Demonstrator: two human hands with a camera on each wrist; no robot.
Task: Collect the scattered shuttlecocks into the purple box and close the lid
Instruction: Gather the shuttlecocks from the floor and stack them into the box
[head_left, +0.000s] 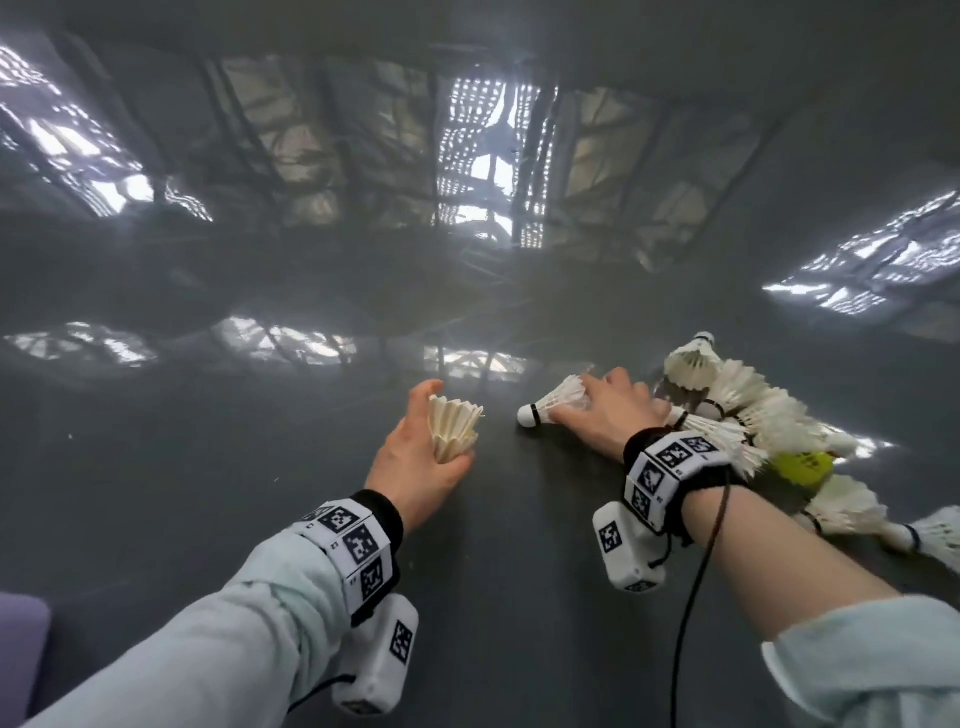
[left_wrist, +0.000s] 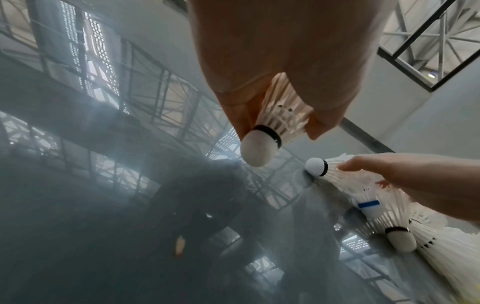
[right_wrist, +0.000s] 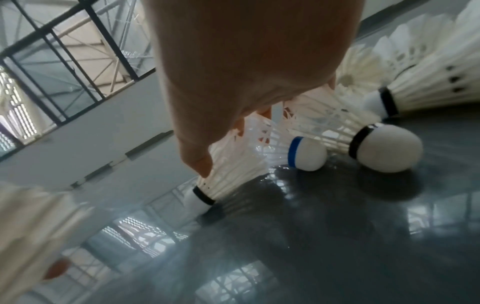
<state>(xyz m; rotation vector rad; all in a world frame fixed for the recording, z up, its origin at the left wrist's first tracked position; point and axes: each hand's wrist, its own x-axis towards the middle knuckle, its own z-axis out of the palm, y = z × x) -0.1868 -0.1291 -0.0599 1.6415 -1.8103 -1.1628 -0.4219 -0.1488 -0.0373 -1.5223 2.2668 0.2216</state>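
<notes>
My left hand (head_left: 448, 434) holds a cream feather shuttlecock (head_left: 460, 415) above the dark glossy floor; its white cork (left_wrist: 258, 149) points down in the left wrist view. My right hand (head_left: 589, 402) reaches onto a white shuttlecock (head_left: 550, 404) lying on the floor. Thumb and fingers (right_wrist: 201, 162) grip its feather skirt (right_wrist: 233, 168) just behind the black-banded cork (right_wrist: 198, 198). A heap of several more shuttlecocks (head_left: 737, 400) lies to the right of that hand. Only a corner of the purple box (head_left: 21, 649) shows at the lower left edge; its lid is hidden.
A yellow-green object (head_left: 802, 465) sits within the heap. A blue-banded shuttlecock (right_wrist: 306, 154) and a black-banded one (right_wrist: 387, 148) lie just beside my right fingers. A black cable (head_left: 691, 597) hangs from my right wrist. The floor (head_left: 208, 467) reflects windows and roof trusses.
</notes>
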